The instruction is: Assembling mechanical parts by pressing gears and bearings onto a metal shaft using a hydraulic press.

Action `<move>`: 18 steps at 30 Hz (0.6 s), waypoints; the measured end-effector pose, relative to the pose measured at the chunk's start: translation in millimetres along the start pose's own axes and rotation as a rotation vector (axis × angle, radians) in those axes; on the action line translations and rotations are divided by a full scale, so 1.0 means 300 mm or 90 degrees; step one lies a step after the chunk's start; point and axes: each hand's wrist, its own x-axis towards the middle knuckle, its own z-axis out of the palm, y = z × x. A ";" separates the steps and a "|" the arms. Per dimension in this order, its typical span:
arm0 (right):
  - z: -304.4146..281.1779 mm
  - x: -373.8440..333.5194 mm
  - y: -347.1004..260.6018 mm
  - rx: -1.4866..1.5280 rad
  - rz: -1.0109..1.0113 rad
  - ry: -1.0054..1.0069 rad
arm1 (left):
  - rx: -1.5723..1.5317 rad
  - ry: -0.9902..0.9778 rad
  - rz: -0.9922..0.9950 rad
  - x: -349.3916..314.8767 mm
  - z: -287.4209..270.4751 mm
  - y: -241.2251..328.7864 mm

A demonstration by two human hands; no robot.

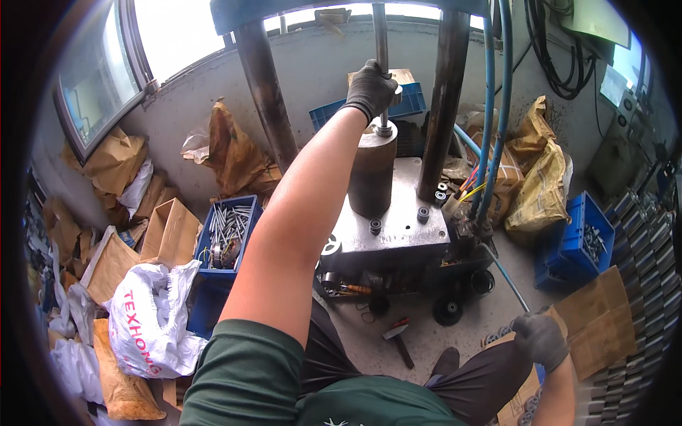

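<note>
Gloved hands at a small press: one on the vertical rod, one on a thin lever.

The left hand (371, 89), in a dark glove, reaches far up and wraps its fingers tightly around the vertical rod (381, 42), just above the rusty cylinder (371, 174) that stands on the grey press plate (398, 227) between two dark columns (266, 92). The right hand (541, 339), also gloved, sits near at the lower right, its fingers curled closed around the end of a thin metal lever (506, 278) that runs up left toward the press. A blue crate of metal pins (226, 234) lies left of the press, a hammer (398, 339) on the floor near the person's knees.
</note>
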 end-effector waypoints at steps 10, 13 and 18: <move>-0.139 0.092 -0.001 0.061 -0.033 0.088 | 0.039 0.021 0.037 -0.006 0.005 -0.005; -0.163 0.110 -0.020 0.105 -0.010 0.090 | 0.032 0.014 0.029 -0.007 -0.013 -0.007; -0.082 0.059 0.034 0.000 -0.057 -0.075 | -0.027 -0.001 0.011 -0.015 -0.006 0.010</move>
